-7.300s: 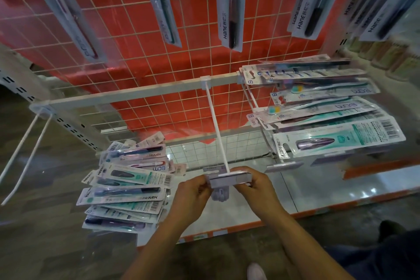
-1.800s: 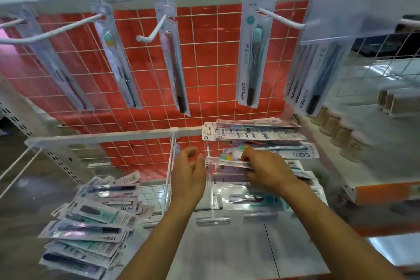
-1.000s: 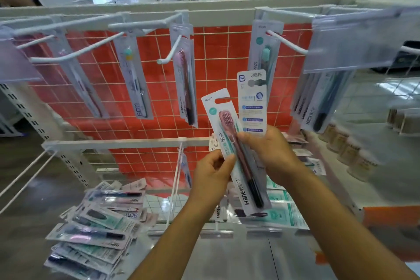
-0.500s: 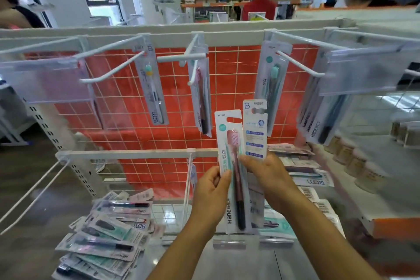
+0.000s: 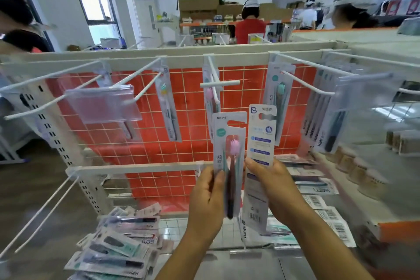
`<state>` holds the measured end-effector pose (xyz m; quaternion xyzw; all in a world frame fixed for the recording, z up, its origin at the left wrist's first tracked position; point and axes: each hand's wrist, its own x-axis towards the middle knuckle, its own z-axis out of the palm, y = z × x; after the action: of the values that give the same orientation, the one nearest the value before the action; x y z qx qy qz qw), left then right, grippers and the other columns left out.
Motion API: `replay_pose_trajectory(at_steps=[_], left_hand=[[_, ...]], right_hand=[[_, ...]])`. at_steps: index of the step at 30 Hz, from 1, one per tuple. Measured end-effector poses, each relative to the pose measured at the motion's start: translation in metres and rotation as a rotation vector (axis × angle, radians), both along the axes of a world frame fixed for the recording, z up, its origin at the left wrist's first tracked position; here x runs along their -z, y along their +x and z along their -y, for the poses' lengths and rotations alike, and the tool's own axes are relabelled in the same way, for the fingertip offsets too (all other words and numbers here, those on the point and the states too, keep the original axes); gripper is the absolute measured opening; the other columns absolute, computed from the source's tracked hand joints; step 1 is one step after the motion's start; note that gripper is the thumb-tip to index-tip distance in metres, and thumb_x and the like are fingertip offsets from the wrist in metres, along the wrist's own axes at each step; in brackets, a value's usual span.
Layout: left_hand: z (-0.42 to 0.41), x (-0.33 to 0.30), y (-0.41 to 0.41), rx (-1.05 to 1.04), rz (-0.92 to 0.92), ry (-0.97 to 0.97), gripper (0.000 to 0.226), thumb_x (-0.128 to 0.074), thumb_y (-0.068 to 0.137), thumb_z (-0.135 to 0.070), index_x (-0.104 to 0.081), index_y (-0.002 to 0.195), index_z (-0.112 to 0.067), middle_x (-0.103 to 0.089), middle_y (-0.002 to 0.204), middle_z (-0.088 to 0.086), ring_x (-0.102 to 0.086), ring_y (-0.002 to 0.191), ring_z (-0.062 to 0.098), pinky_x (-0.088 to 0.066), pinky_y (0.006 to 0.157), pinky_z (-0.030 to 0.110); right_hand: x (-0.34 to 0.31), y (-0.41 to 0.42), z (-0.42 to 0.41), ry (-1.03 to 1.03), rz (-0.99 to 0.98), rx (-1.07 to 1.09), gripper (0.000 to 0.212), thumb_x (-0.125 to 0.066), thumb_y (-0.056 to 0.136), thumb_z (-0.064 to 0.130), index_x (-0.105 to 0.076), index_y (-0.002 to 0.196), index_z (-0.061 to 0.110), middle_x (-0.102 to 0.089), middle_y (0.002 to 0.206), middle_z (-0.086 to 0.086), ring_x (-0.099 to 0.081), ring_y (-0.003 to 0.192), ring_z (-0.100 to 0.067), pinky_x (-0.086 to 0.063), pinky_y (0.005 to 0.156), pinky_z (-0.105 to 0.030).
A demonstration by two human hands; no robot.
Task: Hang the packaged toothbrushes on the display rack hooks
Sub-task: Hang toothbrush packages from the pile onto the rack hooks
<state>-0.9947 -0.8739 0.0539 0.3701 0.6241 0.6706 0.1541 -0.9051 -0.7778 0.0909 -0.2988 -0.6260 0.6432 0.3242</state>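
Observation:
My left hand (image 5: 208, 198) grips a packaged toothbrush with a pink head (image 5: 229, 150), front side toward me, held upright. My right hand (image 5: 270, 179) grips a second toothbrush pack (image 5: 260, 143) showing its printed back, just right of the first. Both packs stand below the middle hook (image 5: 214, 82) of the upper rail, where one pink-headed pack hangs at the back. More toothbrush packs hang on the neighbouring hooks: one (image 5: 169, 109) to the left, one (image 5: 278, 100) to the right.
A pile of toothbrush packs (image 5: 120, 243) hangs at the lower left, another stack (image 5: 318, 189) lies at the lower right. A clear price-tag holder (image 5: 102, 103) hangs on a left hook. Bare hooks (image 5: 45, 198) jut out at the left. People stand behind the rack.
Both hands have lifted the two packs higher toward the upper rail and spread them slightly apart. My view has tilted upward, showing the room behind.

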Motion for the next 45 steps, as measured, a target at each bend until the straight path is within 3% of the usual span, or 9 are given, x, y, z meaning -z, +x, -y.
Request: replay_pose_trajectory(at_steps=[3,8,16,20,25,29,32,41,45], left_hand=[[0.009,-0.008,0.001,0.007,-0.055,0.041,0.026,-0.045,0.094,-0.044,-0.061,0.092,-0.025,-0.062,0.083,0.005,-0.059,0.078,0.029,-0.054,0.069,0.047],[0.019,-0.025,0.002,0.014,-0.091,0.100,0.017,-0.047,0.090,-0.045,-0.061,0.092,-0.035,-0.064,0.084,0.001,-0.061,0.078,0.024,-0.056,0.070,0.045],[0.016,-0.033,-0.010,0.011,-0.069,0.069,0.025,-0.046,0.091,-0.042,-0.064,0.091,-0.024,-0.066,0.084,0.003,-0.063,0.081,0.027,-0.056,0.073,0.051],[0.012,-0.032,-0.013,0.018,-0.021,0.061,0.022,-0.047,0.091,-0.041,-0.065,0.091,-0.028,-0.068,0.085,0.003,-0.065,0.083,0.027,-0.056,0.075,0.051],[0.004,-0.028,-0.019,-0.002,0.006,0.031,0.022,-0.047,0.090,-0.044,-0.065,0.090,-0.031,-0.069,0.086,0.003,-0.067,0.083,0.026,-0.056,0.076,0.052],[-0.002,-0.025,-0.026,-0.001,0.018,0.020,0.028,-0.047,0.090,-0.045,-0.065,0.090,-0.024,-0.067,0.087,0.007,-0.065,0.084,0.029,-0.055,0.076,0.052],[-0.010,-0.025,-0.033,-0.015,0.028,0.004,0.023,-0.047,0.094,-0.040,-0.064,0.089,-0.026,-0.067,0.086,0.005,-0.065,0.084,0.026,-0.056,0.077,0.050],[-0.049,-0.027,-0.067,-0.051,0.020,-0.054,0.029,-0.045,0.098,-0.034,-0.060,0.092,-0.010,-0.064,0.094,0.015,-0.062,0.091,0.031,-0.055,0.080,0.050],[-0.072,-0.032,-0.089,-0.069,0.010,-0.091,0.029,-0.044,0.099,-0.034,-0.061,0.093,-0.012,-0.065,0.095,0.015,-0.061,0.083,0.023,-0.053,0.072,0.034]], right_hand=[[-0.007,0.001,0.005,0.021,0.005,-0.007,0.012,-0.057,0.093,0.023,-0.069,0.098,0.022,-0.075,0.093,-0.002,-0.070,0.092,-0.021,-0.052,0.090,-0.048],[-0.014,0.001,0.011,0.065,0.019,0.016,0.013,-0.057,0.093,0.024,-0.068,0.100,0.023,-0.074,0.094,0.001,-0.069,0.092,-0.020,-0.050,0.090,-0.048],[-0.020,0.002,0.018,0.097,0.024,-0.036,0.017,-0.055,0.094,0.025,-0.069,0.103,0.019,-0.074,0.094,0.003,-0.070,0.087,-0.009,-0.049,0.076,-0.030],[-0.020,0.000,0.018,0.071,0.004,-0.028,0.015,-0.056,0.094,0.023,-0.068,0.102,0.023,-0.074,0.090,0.009,-0.069,0.081,-0.002,-0.046,0.067,-0.020],[-0.019,-0.003,0.012,0.062,0.010,-0.018,0.017,-0.056,0.093,0.023,-0.067,0.105,0.021,-0.075,0.090,0.005,-0.071,0.083,-0.008,-0.050,0.071,-0.027],[-0.017,-0.007,0.006,0.031,-0.028,-0.030,0.014,-0.056,0.093,0.019,-0.066,0.103,0.018,-0.074,0.085,0.005,-0.070,0.076,-0.004,-0.050,0.054,-0.014],[-0.015,-0.012,0.000,0.027,-0.036,-0.019,0.013,-0.056,0.093,0.017,-0.066,0.101,0.014,-0.074,0.080,0.006,-0.070,0.073,-0.004,-0.049,0.052,-0.009],[-0.007,-0.024,-0.020,-0.041,-0.086,-0.026,0.017,-0.052,0.095,0.021,-0.064,0.094,0.009,-0.074,0.080,-0.007,-0.071,0.070,-0.015,-0.054,0.056,-0.019],[-0.006,-0.029,-0.028,-0.152,-0.149,-0.088,0.025,-0.055,0.086,0.031,-0.064,0.097,0.011,-0.073,0.087,-0.011,-0.071,0.076,-0.023,-0.058,0.072,-0.035]])
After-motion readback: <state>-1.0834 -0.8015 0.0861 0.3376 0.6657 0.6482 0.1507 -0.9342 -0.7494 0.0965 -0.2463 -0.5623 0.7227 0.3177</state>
